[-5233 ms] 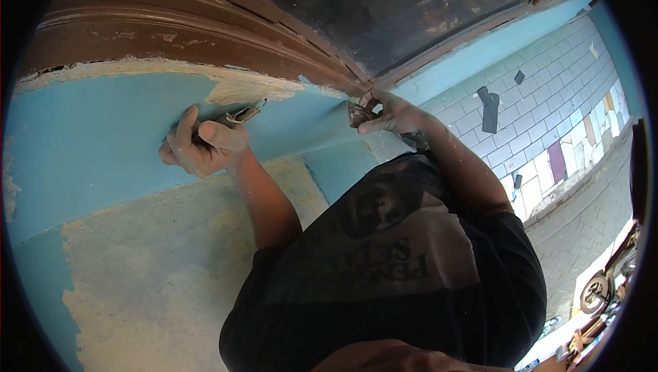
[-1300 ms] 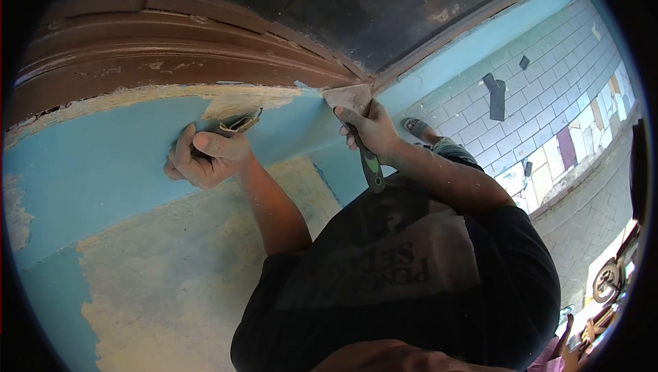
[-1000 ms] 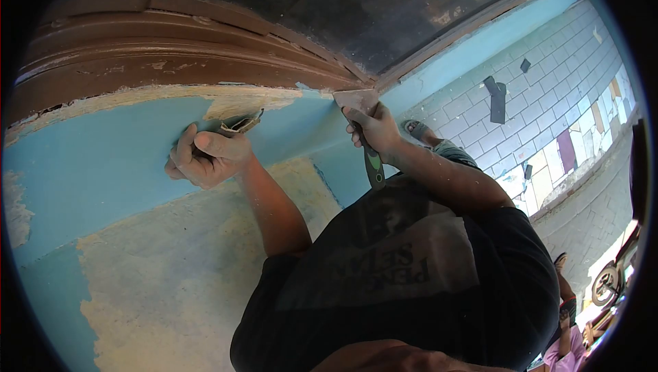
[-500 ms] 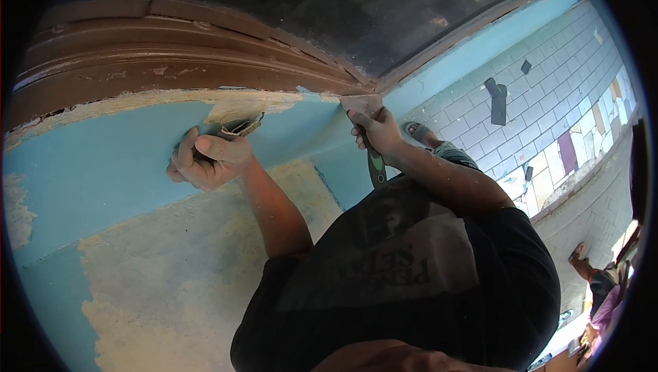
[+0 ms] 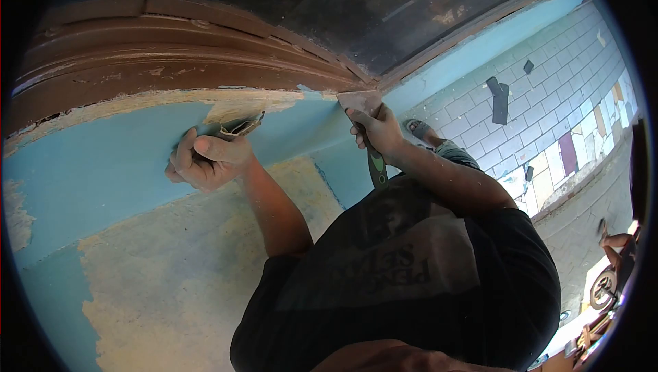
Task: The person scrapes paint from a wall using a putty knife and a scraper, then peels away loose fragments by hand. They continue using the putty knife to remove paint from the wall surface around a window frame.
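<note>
My right hand (image 5: 378, 132) is wrapped around the black-and-green handle of a putty knife (image 5: 377, 166). Its wide blade (image 5: 360, 102) lies flat against the wall corner, just under the brown wooden frame (image 5: 205, 74). To the left, my left hand (image 5: 209, 158) has its fingers curled, with the thumb over them. A thin, bent dark piece with pale, ragged edges (image 5: 241, 125) sticks out behind that hand, against the light-blue wall (image 5: 123, 159); how it is gripped is hidden. Cream filler (image 5: 253, 101) covers a strip of wall along the frame.
Dark glass (image 5: 308, 16) fills the frame above. Below spreads a patchy cream surface (image 5: 171, 269). On the right, grey tiles (image 5: 534, 118) carry dark flat scraps (image 5: 500, 101). My sandalled foot (image 5: 418, 129) stands there. Farther off are a person's leg (image 5: 615, 238) and a wheel (image 5: 603, 288).
The putty knife blade has shifted very slightly left along the corner. My left hand is nearly still. The person at the far right has moved, and a wheel now shows there.
</note>
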{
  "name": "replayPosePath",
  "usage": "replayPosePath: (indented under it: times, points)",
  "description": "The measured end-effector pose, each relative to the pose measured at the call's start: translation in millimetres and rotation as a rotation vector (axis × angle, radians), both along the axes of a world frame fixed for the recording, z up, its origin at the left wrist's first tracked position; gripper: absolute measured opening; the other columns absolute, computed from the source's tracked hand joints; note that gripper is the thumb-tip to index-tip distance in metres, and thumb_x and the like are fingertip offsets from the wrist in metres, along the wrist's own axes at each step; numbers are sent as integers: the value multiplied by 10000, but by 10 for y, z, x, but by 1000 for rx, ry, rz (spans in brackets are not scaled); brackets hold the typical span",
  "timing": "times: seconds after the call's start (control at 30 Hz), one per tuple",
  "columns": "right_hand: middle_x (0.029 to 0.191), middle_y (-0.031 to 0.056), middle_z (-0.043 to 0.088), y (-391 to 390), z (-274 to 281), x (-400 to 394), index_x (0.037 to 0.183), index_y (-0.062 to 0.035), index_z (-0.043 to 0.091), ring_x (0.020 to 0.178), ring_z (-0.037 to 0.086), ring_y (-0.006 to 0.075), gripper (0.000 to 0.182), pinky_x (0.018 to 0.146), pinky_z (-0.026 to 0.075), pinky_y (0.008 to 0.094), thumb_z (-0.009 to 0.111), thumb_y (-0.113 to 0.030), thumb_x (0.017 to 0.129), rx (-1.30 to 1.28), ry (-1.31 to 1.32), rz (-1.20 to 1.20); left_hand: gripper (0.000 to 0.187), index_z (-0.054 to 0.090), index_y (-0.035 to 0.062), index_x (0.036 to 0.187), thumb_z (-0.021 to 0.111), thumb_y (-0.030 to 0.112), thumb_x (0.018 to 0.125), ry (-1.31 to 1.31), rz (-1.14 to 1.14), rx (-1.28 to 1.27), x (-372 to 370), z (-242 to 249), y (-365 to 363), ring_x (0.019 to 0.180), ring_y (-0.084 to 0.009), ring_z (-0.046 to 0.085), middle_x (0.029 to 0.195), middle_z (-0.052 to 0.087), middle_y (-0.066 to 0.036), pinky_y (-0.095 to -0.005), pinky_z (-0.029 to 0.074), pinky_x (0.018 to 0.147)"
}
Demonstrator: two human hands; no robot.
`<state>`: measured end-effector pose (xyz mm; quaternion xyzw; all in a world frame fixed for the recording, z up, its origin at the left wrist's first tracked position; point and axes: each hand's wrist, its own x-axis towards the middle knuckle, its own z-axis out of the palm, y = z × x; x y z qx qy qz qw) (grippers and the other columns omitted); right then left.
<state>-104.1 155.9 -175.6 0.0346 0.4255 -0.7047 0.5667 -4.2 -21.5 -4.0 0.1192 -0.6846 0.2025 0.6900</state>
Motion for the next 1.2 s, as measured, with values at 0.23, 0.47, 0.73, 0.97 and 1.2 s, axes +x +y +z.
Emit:
replayPosePath:
  times: [0.23, 0.47, 0.73, 0.97, 1.2]
  points:
    - [755, 71, 630, 28, -61, 12, 1089, -11, 522, 507, 596, 133, 333, 449, 489, 269, 735, -228, 956, 29, -56, -8, 436, 663, 71, 845, 589, 457, 1033, 5, -8, -8, -38, 6, -1, 833, -183, 459, 719, 545, 14, -300, 357, 687]
    - [749, 70, 632, 40, -106, 1, 1040, -22, 527, 508, 598, 137, 308, 454, 492, 269, 734, -234, 955, -5, -21, -2, 422, 675, 78, 860, 582, 450, 1035, -10, 33, -26, -4, 13, 42, 822, -187, 463, 706, 547, 24, -309, 362, 697]
    - [741, 80, 629, 24, 25, 10, 1047, -8, 535, 505, 594, 143, 291, 441, 482, 274, 723, -211, 959, -9, -43, 12, 407, 684, 99, 848, 597, 455, 1024, -5, 50, -45, -27, 27, 43, 786, -174, 468, 695, 570, 32, -305, 362, 741]
    - [735, 74, 628, 31, -56, -26, 1066, -21, 578, 500, 589, 146, 250, 439, 484, 280, 714, -199, 954, 22, -76, 4, 435, 681, 107, 829, 603, 493, 1014, 13, 81, -36, -59, 31, 72, 758, -166, 474, 687, 572, 46, -316, 367, 754]
    - [731, 55, 622, -16, -75, 18, 1049, -35, 579, 509, 584, 132, 251, 448, 470, 261, 714, -229, 963, 40, -59, 6, 431, 683, 116, 829, 600, 497, 1014, -3, 63, -43, -28, 34, 59, 773, -159, 482, 708, 586, 50, -310, 369, 743]
